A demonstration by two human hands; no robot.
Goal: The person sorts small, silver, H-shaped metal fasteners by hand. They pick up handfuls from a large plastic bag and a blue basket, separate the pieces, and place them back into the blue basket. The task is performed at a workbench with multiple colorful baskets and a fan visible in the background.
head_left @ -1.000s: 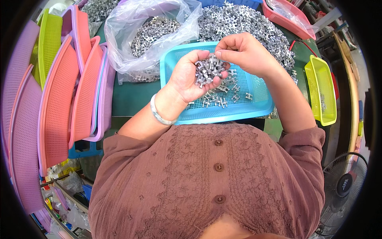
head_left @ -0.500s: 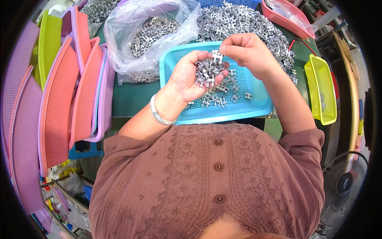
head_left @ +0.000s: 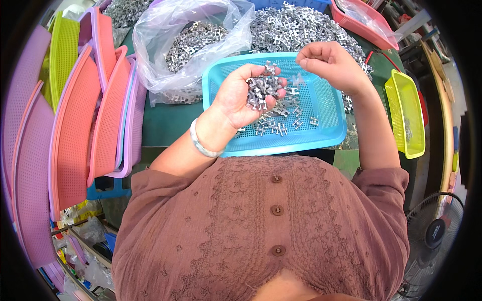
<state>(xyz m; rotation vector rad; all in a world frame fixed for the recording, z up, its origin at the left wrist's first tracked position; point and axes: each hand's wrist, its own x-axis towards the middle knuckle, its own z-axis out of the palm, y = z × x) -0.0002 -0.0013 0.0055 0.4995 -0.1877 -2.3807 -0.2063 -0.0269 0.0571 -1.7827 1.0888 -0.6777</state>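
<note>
My left hand [head_left: 235, 95], palm up with its fingers curled, cradles a pile of small H-shaped silver metal parts [head_left: 261, 93] over a light blue perforated basket [head_left: 321, 139]. One part rests at the fingertips. To its right, my right hand [head_left: 329, 65] hovers above the basket's far right side. Its thumb and fingers are drawn together, and no part shows between them. A pale blurred shape, possibly a falling part, appears below those fingers. More of the same parts [head_left: 271, 126] lie scattered on the basket's floor.
Beyond the basket rises a large heap of metal parts [head_left: 306, 30], beside a clear plastic bag [head_left: 150, 55] of similar parts. Stacked coloured baskets [head_left: 75, 135] stand at the left. A yellow-green basket [head_left: 401, 110] and a fan [head_left: 435, 233] are at the right.
My right hand has moved right, away from my left hand's fingertips. The part that stood upright between both hands is no longer there. My left hand has barely moved.
</note>
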